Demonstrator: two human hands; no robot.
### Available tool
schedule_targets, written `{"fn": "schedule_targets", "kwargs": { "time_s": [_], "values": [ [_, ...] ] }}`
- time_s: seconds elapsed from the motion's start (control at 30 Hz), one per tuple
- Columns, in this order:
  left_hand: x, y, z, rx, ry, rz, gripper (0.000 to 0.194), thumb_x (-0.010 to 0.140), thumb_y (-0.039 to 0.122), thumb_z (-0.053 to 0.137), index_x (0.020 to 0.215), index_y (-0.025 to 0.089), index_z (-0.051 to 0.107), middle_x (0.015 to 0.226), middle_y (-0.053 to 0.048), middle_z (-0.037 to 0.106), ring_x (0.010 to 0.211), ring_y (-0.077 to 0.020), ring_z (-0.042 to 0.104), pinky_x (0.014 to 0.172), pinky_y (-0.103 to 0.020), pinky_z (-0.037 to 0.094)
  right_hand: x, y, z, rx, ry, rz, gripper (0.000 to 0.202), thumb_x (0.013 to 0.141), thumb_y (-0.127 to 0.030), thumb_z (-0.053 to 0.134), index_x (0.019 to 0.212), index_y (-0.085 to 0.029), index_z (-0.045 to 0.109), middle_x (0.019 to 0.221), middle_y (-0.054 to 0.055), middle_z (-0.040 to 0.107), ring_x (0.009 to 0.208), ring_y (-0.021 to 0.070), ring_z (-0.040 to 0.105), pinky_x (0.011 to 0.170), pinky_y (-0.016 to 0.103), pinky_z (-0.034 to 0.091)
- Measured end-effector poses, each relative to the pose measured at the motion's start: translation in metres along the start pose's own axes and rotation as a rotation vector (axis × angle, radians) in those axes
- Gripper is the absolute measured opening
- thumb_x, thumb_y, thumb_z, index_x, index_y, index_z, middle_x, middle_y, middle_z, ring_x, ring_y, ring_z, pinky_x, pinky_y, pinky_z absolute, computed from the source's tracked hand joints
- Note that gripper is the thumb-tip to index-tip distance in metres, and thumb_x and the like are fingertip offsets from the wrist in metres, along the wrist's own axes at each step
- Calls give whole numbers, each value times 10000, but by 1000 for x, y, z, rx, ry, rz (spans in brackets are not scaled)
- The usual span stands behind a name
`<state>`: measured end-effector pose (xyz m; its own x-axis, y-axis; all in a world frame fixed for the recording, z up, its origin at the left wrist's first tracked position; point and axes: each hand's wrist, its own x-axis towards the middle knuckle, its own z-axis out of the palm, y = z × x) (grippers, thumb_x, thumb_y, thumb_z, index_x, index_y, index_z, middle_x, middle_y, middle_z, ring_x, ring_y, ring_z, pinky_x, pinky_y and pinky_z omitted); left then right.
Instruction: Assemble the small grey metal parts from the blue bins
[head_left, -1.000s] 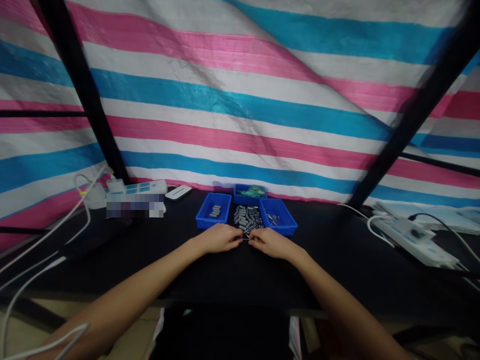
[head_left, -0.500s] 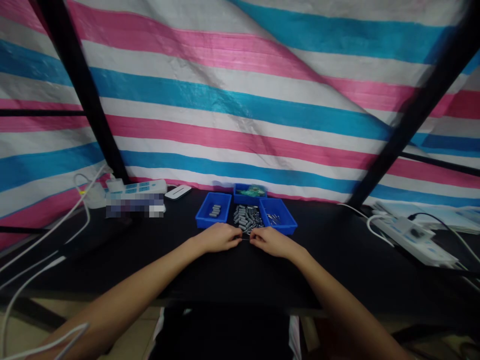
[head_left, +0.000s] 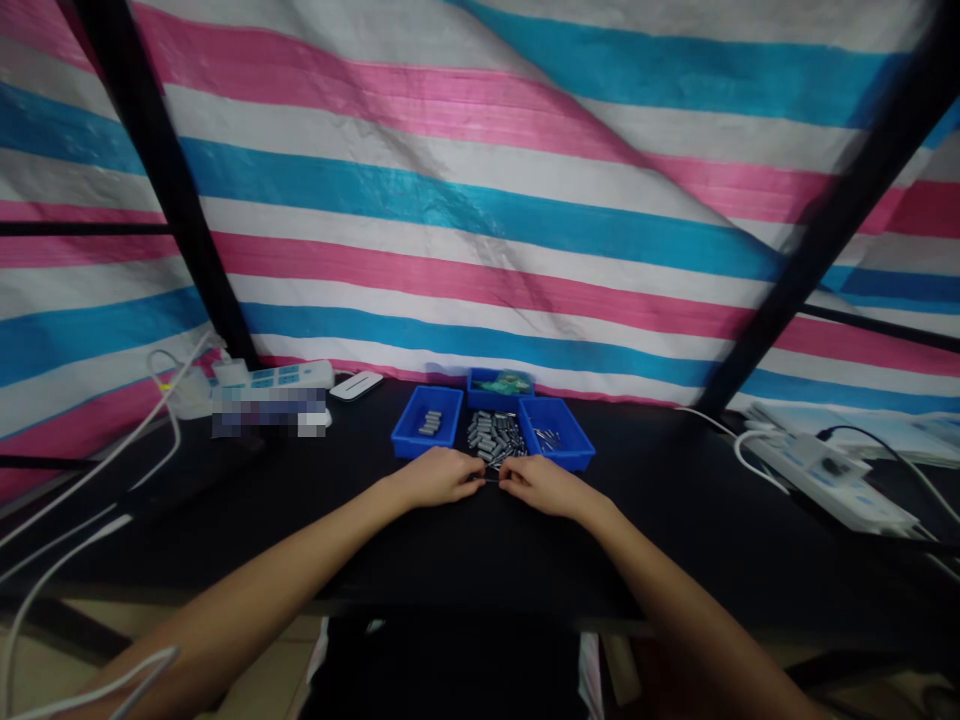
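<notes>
My left hand (head_left: 448, 474) and my right hand (head_left: 540, 482) face each other just above the black table, fingers pinched. A thin, pale, rod-like piece (head_left: 492, 481) spans the small gap between my fingertips, one end in each hand; its exact kind is too small to make out. Right behind my hands lies a pile of grey metal cylinders and thin shiny pieces (head_left: 495, 434). To the left of the pile, a blue tray (head_left: 406, 430) holds several grey cylinders (head_left: 430, 423). Another blue tray (head_left: 576, 440), on the right, holds a few thin metal pieces (head_left: 547, 438).
Behind the pile stands a third blue tray (head_left: 501, 399) with greenish contents. White power strips lie at the left (head_left: 292, 375) and right (head_left: 840, 485), with loose cables. A flat white device (head_left: 357, 386) sits at the back left. Striped sheeting (head_left: 480, 220) hangs behind the table.
</notes>
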<state>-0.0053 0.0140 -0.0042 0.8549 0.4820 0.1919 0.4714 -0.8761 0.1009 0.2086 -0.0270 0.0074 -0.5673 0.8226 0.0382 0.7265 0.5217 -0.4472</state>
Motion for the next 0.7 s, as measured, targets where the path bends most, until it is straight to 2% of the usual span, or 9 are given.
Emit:
{"fn": "schedule_targets", "kwargs": {
  "time_s": [0.7],
  "values": [
    [-2, 8, -5, -16, 13, 4, 153, 884, 285, 396, 884, 190, 516, 659, 16, 573, 559, -114, 526, 515, -219, 312, 1, 2, 3, -3, 19, 1, 122, 835, -217, 486, 917, -172, 564, 651, -9, 552, 588, 112, 478, 545, 217, 284]
  ]
}}
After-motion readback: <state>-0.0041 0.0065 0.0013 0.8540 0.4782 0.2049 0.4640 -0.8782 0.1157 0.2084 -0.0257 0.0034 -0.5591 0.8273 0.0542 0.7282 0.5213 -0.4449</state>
